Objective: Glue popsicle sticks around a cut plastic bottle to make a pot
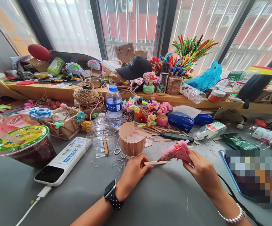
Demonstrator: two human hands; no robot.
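Observation:
My left hand (137,171) is closed on the near end of a popsicle stick (155,163), which lies low over the grey table. In my right hand (200,168) is a pink hot glue gun (178,152), gripped by its handle. Its nozzle tip points left and meets, or almost meets, the stick near its middle. Just beyond my left hand stands a round cup-like basket (133,142) with a wall of upright popsicle sticks, some taller at the back. Scissors (117,150) lie partly hidden behind the basket.
At left are a lidded drink cup (32,153) and a white power bank (63,163) with a cable. A water bottle (113,106) stands behind the basket, near loose sticks (164,129). A phone (232,172) lies at right; a cluttered shelf (136,97) runs behind.

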